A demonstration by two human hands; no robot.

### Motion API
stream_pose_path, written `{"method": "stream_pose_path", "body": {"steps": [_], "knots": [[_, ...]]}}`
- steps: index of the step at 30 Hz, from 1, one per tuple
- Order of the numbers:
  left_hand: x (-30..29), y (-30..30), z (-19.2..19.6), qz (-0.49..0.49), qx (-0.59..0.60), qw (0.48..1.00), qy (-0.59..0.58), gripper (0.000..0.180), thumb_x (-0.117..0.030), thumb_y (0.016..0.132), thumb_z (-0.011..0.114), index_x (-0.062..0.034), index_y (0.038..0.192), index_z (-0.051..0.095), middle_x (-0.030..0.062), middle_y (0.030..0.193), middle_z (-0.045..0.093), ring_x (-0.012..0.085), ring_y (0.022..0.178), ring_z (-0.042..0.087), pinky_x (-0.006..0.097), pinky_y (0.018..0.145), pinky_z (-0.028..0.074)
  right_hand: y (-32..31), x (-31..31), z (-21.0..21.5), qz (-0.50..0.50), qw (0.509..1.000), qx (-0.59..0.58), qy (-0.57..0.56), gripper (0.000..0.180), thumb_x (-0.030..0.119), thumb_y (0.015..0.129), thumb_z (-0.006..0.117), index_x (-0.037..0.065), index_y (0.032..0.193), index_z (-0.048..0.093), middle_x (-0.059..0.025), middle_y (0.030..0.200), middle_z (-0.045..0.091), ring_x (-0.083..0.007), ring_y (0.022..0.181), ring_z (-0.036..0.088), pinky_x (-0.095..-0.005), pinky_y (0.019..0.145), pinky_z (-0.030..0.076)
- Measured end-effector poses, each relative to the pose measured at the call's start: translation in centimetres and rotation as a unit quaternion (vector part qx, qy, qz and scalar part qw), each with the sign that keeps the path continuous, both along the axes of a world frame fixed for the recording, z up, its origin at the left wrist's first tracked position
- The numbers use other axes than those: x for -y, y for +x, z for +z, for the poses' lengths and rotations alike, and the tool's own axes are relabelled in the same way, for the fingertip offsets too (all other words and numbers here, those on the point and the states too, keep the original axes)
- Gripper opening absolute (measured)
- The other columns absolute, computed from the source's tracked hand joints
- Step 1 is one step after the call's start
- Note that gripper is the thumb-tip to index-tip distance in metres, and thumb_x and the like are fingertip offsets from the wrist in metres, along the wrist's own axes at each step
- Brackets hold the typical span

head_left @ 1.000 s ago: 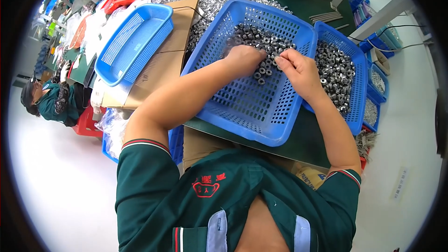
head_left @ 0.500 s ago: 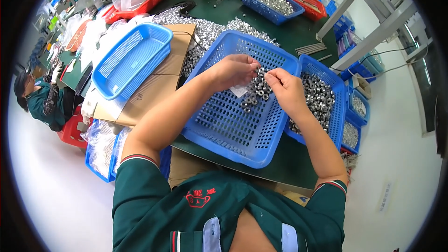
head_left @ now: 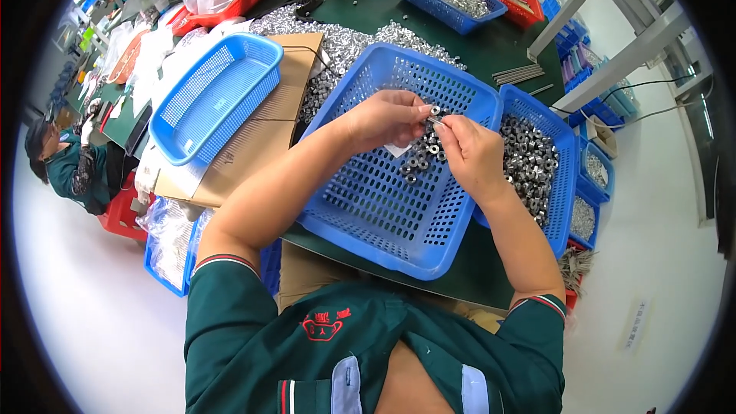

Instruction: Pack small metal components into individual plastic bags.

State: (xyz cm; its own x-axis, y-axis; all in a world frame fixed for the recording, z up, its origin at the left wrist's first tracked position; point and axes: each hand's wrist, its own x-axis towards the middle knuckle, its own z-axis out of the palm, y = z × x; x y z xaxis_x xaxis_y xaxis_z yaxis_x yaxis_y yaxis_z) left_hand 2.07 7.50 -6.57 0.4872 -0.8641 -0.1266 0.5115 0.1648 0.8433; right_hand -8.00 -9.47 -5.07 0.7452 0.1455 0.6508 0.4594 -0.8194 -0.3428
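Observation:
Over a large blue slotted basket [head_left: 360, 218], my left hand [head_left: 387, 116] and my right hand [head_left: 471, 155] meet with fingertips pinched. A small shiny metal part [head_left: 435, 119] sits between them, its end at my right thumb and forefinger; its exact shape is too small to tell. What my left fingertips grip is mostly hidden. Below and behind the fingers lies a pile of ring-shaped metal nuts [head_left: 418, 162] in the basket. A small white slip [head_left: 397, 150] rests beside the pile, under my left hand.
A second blue basket [head_left: 566, 184], full of metal nuts [head_left: 529, 165], stands right of the first. Left is a blue tray [head_left: 184, 126] on cardboard [head_left: 264, 134]. Behind lies a heap of silver parts [head_left: 353, 46]. Metal rods [head_left: 517, 74] lie far right; a co-worker [head_left: 73, 161] sits far left.
My hands stay close together over the basket, the fingertips slightly shifted around the small metal part. The view has moved a little.

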Motion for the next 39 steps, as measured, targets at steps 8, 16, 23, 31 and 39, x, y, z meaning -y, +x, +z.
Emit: {"method": "stream_pose_path", "body": {"steps": [8,16,23,31,39], "knots": [[-0.2,-0.5,-0.1,-0.014,-0.043,0.998,0.038,0.019,-0.02,0.089,0.058,-0.0065,0.077,0.053,0.004,0.065,0.055,0.0075,0.051,0.044,0.02,0.046,0.032,-0.5,-0.1,0.3,0.012,0.993,0.055,-0.108,0.013,0.013,0.079,0.062,0.006,0.073,0.052,-0.0073,0.064,0.057,-0.0259,0.057,0.058,-0.0361,0.05,0.043],[0.0,-0.8,0.3,0.054,0.108,0.989,0.08,0.017,-0.02,0.087,0.062,-0.0054,0.083,0.056,0.0035,0.068,0.058,0.0085,0.056,0.051,0.02,0.05,0.038,0.0,0.0,-0.3,0.001,0.988,-0.127,0.09,0.025,0.023,0.086,0.057,0.005,0.069,0.056,-0.0142,0.063,0.058,-0.0315,0.054,0.057,-0.0388,0.048,0.041],[0.4,-0.8,1.1,0.063,0.203,0.974,0.073,0.017,-0.012,0.086,0.062,0.0007,0.095,0.056,0.0059,0.077,0.061,0.0103,0.063,0.056,0.023,0.057,0.045,0.7,1.5,-0.1,0.058,0.864,-0.385,0.319,0.03,0.029,0.092,0.051,0.007,0.073,0.055,0.0065,0.051,0.04,-0.0016,0.042,0.033,-0.0179,0.041,0.026],[-0.2,1.0,-2.4,-0.001,0.557,0.763,0.329,0.013,-0.01,0.073,0.058,-0.0039,0.084,0.059,0.008,0.078,0.062,0.0187,0.071,0.06,0.031,0.063,0.047,0.7,1.4,-0.3,0.029,0.889,-0.346,0.299,0.036,0.033,0.091,0.052,0.003,0.071,0.057,-0.0003,0.053,0.047,-0.0078,0.049,0.043,-0.0251,0.047,0.034],[-0.1,0.8,-4.9,-0.058,0.688,0.553,0.466,0.015,-0.016,0.077,0.056,-0.0097,0.09,0.062,0.0141,0.085,0.063,0.0326,0.083,0.061,0.042,0.071,0.048,0.7,1.2,0.0,0.035,0.901,-0.33,0.281,0.034,0.031,0.089,0.054,0.003,0.072,0.057,-0.0024,0.056,0.051,-0.0095,0.054,0.046,-0.0264,0.052,0.037]]}}
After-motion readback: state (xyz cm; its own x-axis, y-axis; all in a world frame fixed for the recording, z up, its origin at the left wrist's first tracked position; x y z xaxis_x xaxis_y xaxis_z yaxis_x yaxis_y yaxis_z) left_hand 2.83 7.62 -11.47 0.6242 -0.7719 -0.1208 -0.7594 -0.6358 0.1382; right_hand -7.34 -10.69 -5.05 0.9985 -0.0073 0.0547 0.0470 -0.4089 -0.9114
